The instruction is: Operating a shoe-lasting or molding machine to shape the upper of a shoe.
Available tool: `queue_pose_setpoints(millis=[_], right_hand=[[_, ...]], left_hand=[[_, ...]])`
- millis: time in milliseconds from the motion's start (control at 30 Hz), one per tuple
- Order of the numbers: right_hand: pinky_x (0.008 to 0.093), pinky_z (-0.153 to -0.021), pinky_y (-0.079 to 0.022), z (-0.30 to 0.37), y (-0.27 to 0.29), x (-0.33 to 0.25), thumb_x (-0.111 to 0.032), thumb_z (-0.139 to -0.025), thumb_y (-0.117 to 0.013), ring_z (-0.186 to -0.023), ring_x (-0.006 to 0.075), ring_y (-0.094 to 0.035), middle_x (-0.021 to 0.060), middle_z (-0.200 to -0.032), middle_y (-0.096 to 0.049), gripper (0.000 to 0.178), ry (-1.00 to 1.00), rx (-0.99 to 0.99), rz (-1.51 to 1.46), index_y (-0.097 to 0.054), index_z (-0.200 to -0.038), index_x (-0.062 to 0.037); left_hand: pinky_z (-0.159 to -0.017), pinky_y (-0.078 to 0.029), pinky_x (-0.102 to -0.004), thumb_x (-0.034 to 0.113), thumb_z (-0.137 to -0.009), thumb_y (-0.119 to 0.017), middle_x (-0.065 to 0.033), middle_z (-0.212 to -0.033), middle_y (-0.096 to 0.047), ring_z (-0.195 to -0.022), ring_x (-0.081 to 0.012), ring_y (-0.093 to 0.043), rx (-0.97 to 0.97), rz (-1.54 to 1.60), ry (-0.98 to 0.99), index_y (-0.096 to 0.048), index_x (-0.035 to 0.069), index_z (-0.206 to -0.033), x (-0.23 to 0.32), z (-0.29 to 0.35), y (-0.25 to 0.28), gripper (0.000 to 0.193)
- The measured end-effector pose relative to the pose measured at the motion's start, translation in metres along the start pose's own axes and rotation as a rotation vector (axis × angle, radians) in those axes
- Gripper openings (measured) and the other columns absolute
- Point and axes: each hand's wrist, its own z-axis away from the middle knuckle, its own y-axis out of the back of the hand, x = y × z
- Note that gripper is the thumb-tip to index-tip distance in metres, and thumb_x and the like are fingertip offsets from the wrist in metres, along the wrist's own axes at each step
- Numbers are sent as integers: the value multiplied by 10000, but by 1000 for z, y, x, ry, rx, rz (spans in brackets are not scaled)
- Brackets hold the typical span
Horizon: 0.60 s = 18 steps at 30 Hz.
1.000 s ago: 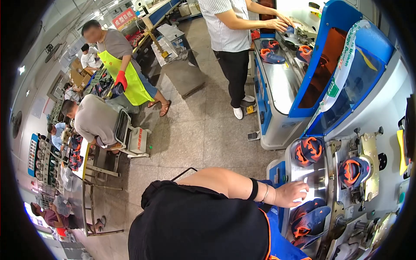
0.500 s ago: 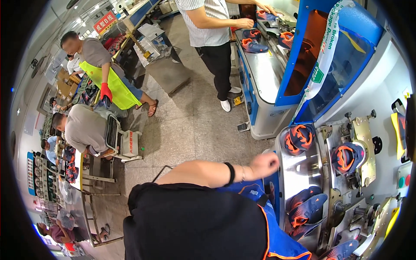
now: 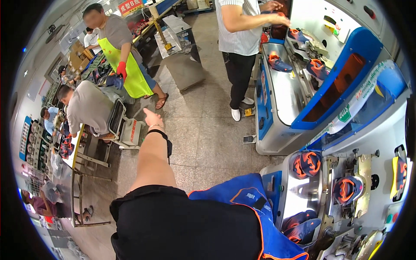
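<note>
Shoes [image 3: 310, 165] on the machine [image 3: 272, 187], left hand [image 3: 154, 118] well apart

Beyond the machine: green-lettered white tape [image 3: 363, 96] and a red sign [image 3: 130, 6] with white characters. Navy-and-orange, the shoes sit on its metal ledge [image 3: 300, 190]. Foreshortened, the fingers [image 3: 148, 112] may be loose or curled; I cannot tell.

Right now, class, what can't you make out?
Head view:
Right hand: indiscernible, perhaps behind the black-clothed torso.
Bare left hand: fingers too small to separate.
Navy-and-orange shoe beside the pale metal plate: underside, hidden by its upper.
Silver metal machinery, lower right: cut off by bottom edge.
</note>
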Motion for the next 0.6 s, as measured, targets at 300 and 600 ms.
queue_pose_setpoints(millis=[300,600], right_hand=[[432,-897,-495,34,-104,52,-315,-878,-706,-972,367,-621,189,-1042,-647,349,147,-275,-103,-643,-1021,-2],[435,-902,-474,133,98,83,-268,-917,-653,-1023,372,-600,208,-1106,-632,315,1,-423,229,-630,-1067,8]], left_hand=[[-1154,-305,-476,790,-762,-602,-218,-1554,-227,-1359,-397,-404,-323,607,1,-115,32,-1541,106,-30,-3,1192],[-955,-458,-389,376,-1005,-535,-214,-1250,-617,-1123,-253,-588,-310,-814,-1114,-552,-41,-1280,93,-122,21,500]])
